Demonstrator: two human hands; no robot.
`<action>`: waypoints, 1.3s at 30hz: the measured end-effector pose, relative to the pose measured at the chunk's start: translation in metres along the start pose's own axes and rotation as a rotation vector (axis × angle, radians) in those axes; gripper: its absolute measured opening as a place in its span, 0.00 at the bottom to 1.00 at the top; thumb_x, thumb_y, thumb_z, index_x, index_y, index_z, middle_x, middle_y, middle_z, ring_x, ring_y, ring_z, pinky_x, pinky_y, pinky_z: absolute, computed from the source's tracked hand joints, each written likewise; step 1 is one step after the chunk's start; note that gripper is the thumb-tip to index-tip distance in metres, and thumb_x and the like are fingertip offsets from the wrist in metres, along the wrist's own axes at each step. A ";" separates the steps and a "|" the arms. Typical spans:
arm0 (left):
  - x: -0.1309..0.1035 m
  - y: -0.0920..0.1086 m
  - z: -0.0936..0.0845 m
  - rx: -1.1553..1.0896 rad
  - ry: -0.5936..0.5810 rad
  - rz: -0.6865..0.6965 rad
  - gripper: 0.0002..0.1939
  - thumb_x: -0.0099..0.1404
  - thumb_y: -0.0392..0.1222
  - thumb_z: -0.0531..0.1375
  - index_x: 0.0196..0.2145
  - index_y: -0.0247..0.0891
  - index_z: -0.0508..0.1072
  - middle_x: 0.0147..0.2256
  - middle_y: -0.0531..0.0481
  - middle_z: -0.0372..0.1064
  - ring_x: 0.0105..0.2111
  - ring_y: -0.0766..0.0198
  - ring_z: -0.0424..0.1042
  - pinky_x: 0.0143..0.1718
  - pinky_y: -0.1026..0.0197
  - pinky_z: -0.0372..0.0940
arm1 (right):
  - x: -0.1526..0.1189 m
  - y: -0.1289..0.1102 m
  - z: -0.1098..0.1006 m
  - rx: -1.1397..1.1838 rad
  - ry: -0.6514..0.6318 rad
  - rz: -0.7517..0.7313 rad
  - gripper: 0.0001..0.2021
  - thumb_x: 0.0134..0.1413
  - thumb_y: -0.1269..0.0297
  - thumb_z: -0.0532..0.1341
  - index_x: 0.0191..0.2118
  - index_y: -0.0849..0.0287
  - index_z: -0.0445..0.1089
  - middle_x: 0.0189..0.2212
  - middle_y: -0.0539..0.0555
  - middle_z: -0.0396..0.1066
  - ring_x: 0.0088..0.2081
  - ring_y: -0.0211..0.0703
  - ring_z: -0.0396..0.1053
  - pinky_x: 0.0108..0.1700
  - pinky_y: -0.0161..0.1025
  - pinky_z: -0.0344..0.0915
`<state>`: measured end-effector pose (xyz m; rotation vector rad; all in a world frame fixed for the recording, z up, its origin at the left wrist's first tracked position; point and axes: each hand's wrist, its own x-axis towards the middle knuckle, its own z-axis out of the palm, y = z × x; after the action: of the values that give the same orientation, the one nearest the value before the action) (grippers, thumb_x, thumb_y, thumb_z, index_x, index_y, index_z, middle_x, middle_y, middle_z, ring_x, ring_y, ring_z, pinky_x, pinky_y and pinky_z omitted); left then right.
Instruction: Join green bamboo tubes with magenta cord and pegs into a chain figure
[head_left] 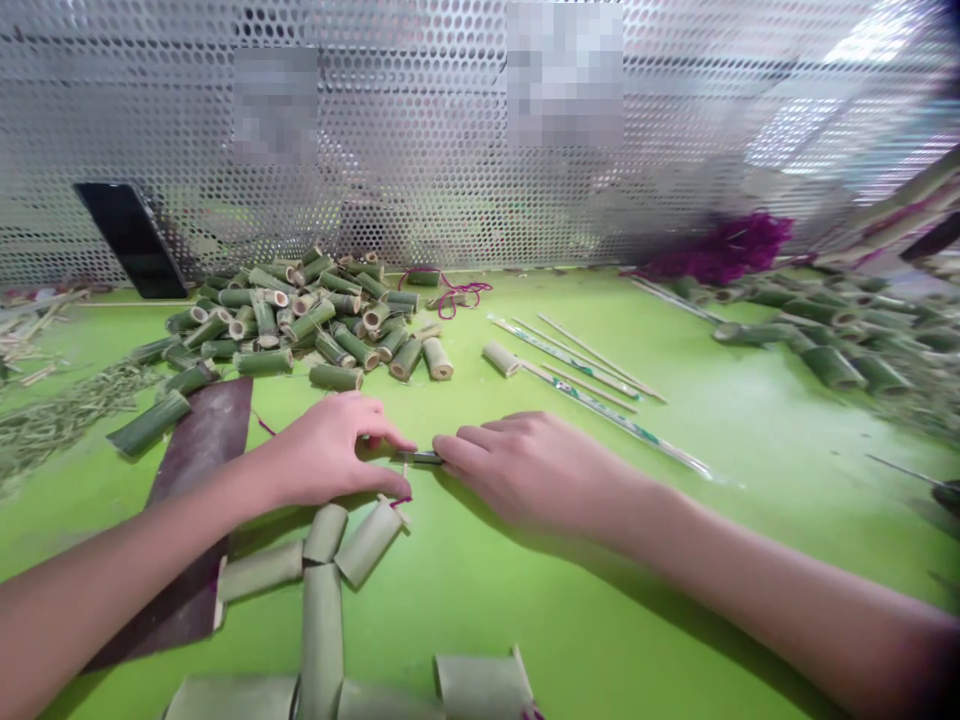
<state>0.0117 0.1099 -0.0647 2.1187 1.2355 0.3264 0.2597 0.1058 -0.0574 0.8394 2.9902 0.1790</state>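
Observation:
My left hand point(337, 450) bends thumb and forefinger around a short thin stick point(405, 470), with purple thread by the thumb tip. Closed and palm down, my right hand point(525, 465) grips a slim dark metal tool point(426, 458); its kind is mostly hidden by the fingers. The tool's tip meets the stick by my left forefinger. Just below lies a figure of joined bamboo tubes point(322, 625), with one angled tube point(371, 542) near my left thumb. Purple thread and pale sticks show at some tube ends.
A heap of cut bamboo tubes point(300, 315) lies at the back; more tubes point(832, 330) lie right. Wrapped chopsticks point(622, 420) rest beyond my right hand. A dark strip point(202, 470) lies under my left arm. A phone point(133, 240) leans against the perforated panel point(420, 150).

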 end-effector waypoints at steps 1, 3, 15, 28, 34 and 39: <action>-0.001 -0.001 -0.002 0.006 -0.029 0.014 0.22 0.56 0.57 0.71 0.46 0.46 0.83 0.35 0.51 0.71 0.37 0.57 0.69 0.37 0.58 0.61 | -0.001 -0.001 0.000 0.002 -0.001 -0.005 0.05 0.68 0.67 0.54 0.40 0.59 0.67 0.26 0.49 0.71 0.23 0.35 0.62 0.28 0.39 0.46; -0.001 -0.004 -0.005 -0.008 -0.066 0.025 0.25 0.60 0.58 0.69 0.52 0.47 0.80 0.36 0.51 0.71 0.36 0.58 0.68 0.37 0.59 0.61 | -0.002 -0.002 0.000 0.008 -0.004 -0.003 0.06 0.69 0.67 0.54 0.40 0.58 0.66 0.26 0.49 0.70 0.22 0.35 0.62 0.28 0.39 0.46; 0.003 -0.007 -0.004 -0.132 -0.036 -0.078 0.24 0.57 0.63 0.69 0.46 0.47 0.82 0.35 0.52 0.72 0.35 0.59 0.69 0.34 0.59 0.61 | -0.004 -0.001 0.002 0.053 0.010 0.012 0.05 0.68 0.69 0.54 0.42 0.59 0.66 0.26 0.49 0.70 0.23 0.37 0.63 0.29 0.39 0.47; 0.002 -0.002 0.005 -0.034 0.029 0.021 0.16 0.56 0.53 0.72 0.40 0.44 0.84 0.32 0.51 0.73 0.36 0.57 0.69 0.37 0.58 0.60 | 0.000 -0.008 0.000 0.004 0.020 0.064 0.08 0.72 0.64 0.53 0.48 0.56 0.67 0.28 0.49 0.72 0.24 0.37 0.66 0.27 0.39 0.45; 0.003 -0.003 0.006 -0.005 0.046 0.081 0.17 0.60 0.56 0.70 0.39 0.41 0.83 0.31 0.51 0.73 0.35 0.58 0.69 0.35 0.58 0.59 | 0.001 -0.007 0.001 -0.033 -0.012 0.053 0.07 0.71 0.64 0.54 0.49 0.56 0.66 0.29 0.48 0.72 0.24 0.37 0.67 0.27 0.40 0.43; 0.004 -0.004 0.007 -0.002 0.055 0.084 0.16 0.59 0.56 0.70 0.37 0.41 0.82 0.31 0.51 0.73 0.35 0.58 0.69 0.35 0.58 0.59 | 0.002 -0.007 0.004 -0.029 0.010 0.058 0.08 0.72 0.64 0.53 0.48 0.56 0.67 0.29 0.49 0.72 0.24 0.37 0.68 0.26 0.39 0.44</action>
<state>0.0148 0.1115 -0.0726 2.1772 1.1791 0.4252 0.2544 0.1010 -0.0620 0.9247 2.9666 0.2280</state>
